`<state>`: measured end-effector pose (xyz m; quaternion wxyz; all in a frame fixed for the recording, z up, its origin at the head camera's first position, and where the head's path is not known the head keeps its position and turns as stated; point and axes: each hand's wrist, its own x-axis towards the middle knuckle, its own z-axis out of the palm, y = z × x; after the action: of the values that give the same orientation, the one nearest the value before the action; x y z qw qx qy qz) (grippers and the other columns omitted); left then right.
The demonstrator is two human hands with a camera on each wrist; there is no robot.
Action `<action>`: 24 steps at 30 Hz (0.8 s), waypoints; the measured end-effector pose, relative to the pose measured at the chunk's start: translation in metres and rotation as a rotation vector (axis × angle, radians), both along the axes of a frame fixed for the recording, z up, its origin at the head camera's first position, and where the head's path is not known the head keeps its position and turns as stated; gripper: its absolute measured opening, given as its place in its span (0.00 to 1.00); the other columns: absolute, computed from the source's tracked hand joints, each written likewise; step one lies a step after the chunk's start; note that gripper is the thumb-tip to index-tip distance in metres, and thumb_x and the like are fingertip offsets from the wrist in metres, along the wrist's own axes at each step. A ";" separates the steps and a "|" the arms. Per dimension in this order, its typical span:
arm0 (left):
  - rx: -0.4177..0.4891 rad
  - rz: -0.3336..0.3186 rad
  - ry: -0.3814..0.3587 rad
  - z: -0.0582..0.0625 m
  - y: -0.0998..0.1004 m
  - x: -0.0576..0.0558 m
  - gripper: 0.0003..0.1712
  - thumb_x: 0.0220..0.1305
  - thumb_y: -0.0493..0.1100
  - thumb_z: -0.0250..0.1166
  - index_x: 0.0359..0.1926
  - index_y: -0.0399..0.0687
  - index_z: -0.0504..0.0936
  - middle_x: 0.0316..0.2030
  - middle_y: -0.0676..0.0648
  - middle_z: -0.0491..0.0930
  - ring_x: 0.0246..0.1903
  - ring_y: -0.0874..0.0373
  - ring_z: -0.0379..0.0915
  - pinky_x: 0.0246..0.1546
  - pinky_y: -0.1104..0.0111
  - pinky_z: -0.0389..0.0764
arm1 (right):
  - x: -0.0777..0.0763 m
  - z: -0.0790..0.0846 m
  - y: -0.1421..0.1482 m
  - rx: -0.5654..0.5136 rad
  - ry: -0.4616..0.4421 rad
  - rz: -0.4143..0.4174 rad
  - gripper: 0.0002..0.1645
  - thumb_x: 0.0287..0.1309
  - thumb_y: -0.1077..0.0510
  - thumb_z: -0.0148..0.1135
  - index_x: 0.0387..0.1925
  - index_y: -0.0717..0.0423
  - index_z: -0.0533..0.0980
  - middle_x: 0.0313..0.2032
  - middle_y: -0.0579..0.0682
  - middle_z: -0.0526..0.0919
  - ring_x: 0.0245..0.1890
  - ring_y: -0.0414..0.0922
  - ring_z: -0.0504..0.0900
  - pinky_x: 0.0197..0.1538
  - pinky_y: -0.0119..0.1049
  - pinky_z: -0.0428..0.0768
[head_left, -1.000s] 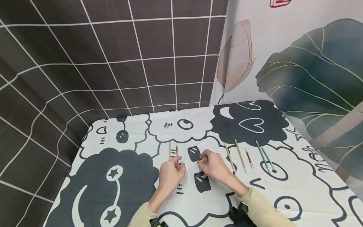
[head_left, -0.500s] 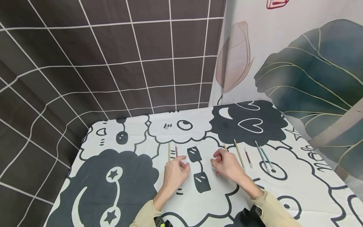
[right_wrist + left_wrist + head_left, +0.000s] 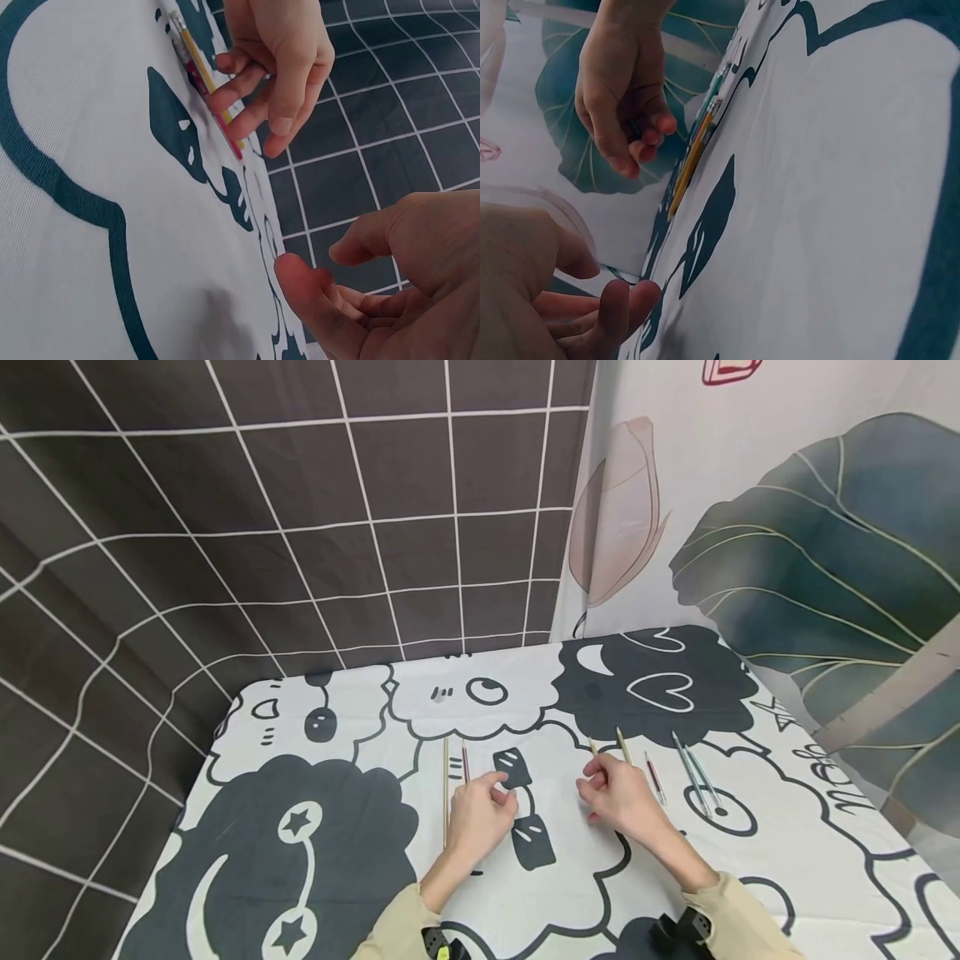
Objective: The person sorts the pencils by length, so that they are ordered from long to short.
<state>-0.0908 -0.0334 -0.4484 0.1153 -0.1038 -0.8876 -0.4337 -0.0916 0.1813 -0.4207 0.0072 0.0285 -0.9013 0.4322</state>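
Note:
My left hand hovers over the cloth with loosely bent fingers and nothing between them. Just to its left lie a yellow pencil and a red pencil, side by side; the hand hides part of the red one. My right hand is also empty, fingers relaxed, above the cloth to the right. Beneath and behind it two yellow pencils are partly covered. Right of that hand lie a short red pencil and two teal pencils. In the right wrist view the yellow pencil shows a pale end.
A cloth with black-and-white cartoon shapes covers the table. A dark curtain with white grid lines hangs behind and to the left. A leaf-patterned curtain stands at the right.
My right hand has moved right, away from the left hand and over the yellow pencils. My left hand has shifted right off the red pencil, uncovering more of the yellow one.

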 end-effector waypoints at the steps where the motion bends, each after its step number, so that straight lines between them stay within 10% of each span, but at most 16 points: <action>1: 0.002 -0.002 -0.004 0.000 0.001 0.000 0.14 0.54 0.33 0.68 0.42 0.31 0.85 0.18 0.49 0.82 0.16 0.63 0.76 0.20 0.70 0.74 | 0.000 0.000 0.001 0.003 0.000 -0.002 0.06 0.58 0.68 0.63 0.37 0.67 0.75 0.24 0.50 0.78 0.15 0.44 0.82 0.21 0.34 0.77; 24: 0.057 -0.066 -0.079 -0.004 0.040 -0.006 0.12 0.54 0.35 0.69 0.39 0.32 0.85 0.17 0.53 0.81 0.18 0.67 0.75 0.29 0.67 0.78 | 0.005 0.000 0.029 0.014 -0.010 -0.051 0.09 0.59 0.67 0.62 0.40 0.70 0.74 0.25 0.51 0.80 0.18 0.44 0.83 0.22 0.34 0.79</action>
<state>-0.0966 0.0070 -0.4525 0.0687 -0.1125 -0.8749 -0.4661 -0.0864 0.2101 -0.4205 0.0133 0.0033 -0.9048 0.4256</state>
